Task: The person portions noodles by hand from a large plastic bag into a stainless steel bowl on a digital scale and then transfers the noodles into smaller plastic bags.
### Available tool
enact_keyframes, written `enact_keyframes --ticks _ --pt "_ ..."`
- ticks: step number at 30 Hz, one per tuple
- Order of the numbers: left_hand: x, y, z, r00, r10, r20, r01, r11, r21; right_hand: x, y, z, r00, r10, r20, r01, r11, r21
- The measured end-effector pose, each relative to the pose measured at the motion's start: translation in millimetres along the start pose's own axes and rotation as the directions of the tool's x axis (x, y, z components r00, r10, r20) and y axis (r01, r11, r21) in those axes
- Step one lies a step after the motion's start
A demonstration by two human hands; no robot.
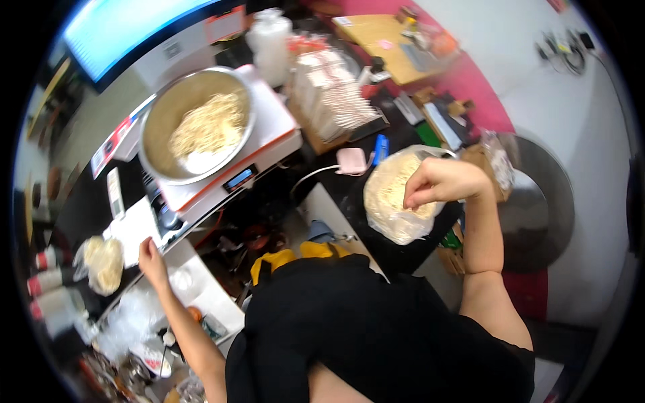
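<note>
My right hand (440, 183) is over a clear plastic bag of pale noodles (400, 191) on the dark counter to the right. Its fingers are curled together, and whatever they hold, if anything, is hidden. To the left, my left hand (153, 263) is beside a white board (136, 232), above the open drawer's edge. Its fingers are bent closed, with nothing visible in them. A large steel bowl (151, 151) stands on a white and orange scale (272, 144) with a lit display. A tangle of noodles (211, 127) lies in the bowl.
A stack of paper packets (329, 87) and a white bottle (270, 47) stand behind the scale. A small bag of noodles (104, 265) lies left of the open drawer (215, 295). A pink charger (351, 161) sits by the noodle bag; a round steel lid (544, 208) is far right.
</note>
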State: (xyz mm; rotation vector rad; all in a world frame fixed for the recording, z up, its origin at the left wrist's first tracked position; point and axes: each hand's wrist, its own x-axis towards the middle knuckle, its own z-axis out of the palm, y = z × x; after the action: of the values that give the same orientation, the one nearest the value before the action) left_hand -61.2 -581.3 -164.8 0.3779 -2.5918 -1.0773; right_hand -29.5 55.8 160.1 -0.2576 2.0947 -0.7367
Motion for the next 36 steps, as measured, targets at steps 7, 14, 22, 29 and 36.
enact_keyframes --ticks 7,14,22,29,36 --pt "-34.6 165.3 -11.1 0.911 -0.004 0.413 0.0 1.0 0.01 41.5 170.8 98.1 0.577 0.328 -0.748 -0.588 0.803 -0.102" --pt "-76.6 291.6 19.9 0.62 0.403 0.673 -0.48 0.873 -0.081 18.2 168.1 106.9 0.471 0.391 -0.791 -0.392 0.896 0.21" --pt "-91.7 339.4 56.9 0.416 0.538 0.733 -0.599 0.769 -0.224 -34.3 137.3 105.3 0.369 0.26 -0.892 -0.297 0.943 0.152" --pt "-98.1 357.6 71.5 0.381 0.59 0.712 -0.634 0.727 -0.264 10.6 140.5 102.9 0.313 0.289 -0.905 -0.507 0.856 0.098" --pt "-106.1 355.4 70.2 0.37 0.538 0.758 -0.628 0.746 -0.222 40.4 185.4 106.3 0.558 0.36 -0.747 -0.704 0.682 -0.197"
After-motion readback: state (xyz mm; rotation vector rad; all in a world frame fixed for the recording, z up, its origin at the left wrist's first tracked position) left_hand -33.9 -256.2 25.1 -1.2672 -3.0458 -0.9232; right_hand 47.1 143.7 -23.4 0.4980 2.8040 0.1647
